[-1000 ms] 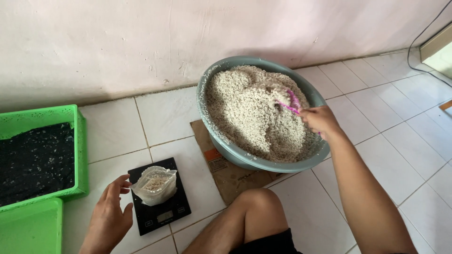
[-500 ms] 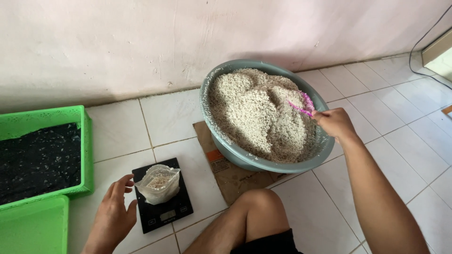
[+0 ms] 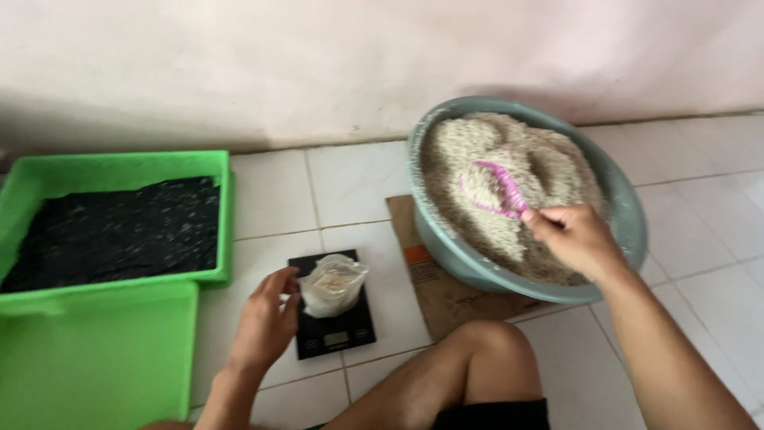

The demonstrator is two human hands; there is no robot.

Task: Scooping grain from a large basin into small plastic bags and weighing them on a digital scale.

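— Since half a second ago, what has shifted?

— Our right hand (image 3: 577,239) has lifted the pink scoop (image 3: 493,189) out of the heap; it now rides loaded above the grain, where before it was dug in at the basin's 3 o'clock edge. Our left hand (image 3: 267,318) has stayed at the bag on the scale.

— Start with the biggest things.

— We see a pale wall (image 3: 239,64) across 12 o'clock and a white tiled floor (image 3: 350,183) below it. At 9 o'clock sits a green crate (image 3: 227,215) lined with black sheet, and a flat green lid (image 3: 95,358) lies at 8 o'clock, touching the crate's near edge. At 2 o'clock stands a grey-green basin (image 3: 629,215) heaped with pale grain (image 3: 549,171), resting partly on a brown piece of cardboard (image 3: 438,287).

— And the smaller items?

— Our bent knee (image 3: 485,358) comes in at 6 o'clock. Just left of it lies a black kitchen scale (image 3: 334,334), and on it stands a small clear plastic bag (image 3: 330,283), partly filled with grain, its mouth open.

— How do the hands stand?

— Our right hand is closed around the scoop's handle, over the basin's near side. Our left hand is half open, fingers curled against the bag's left side, steadying it at the scale's 9 o'clock edge.
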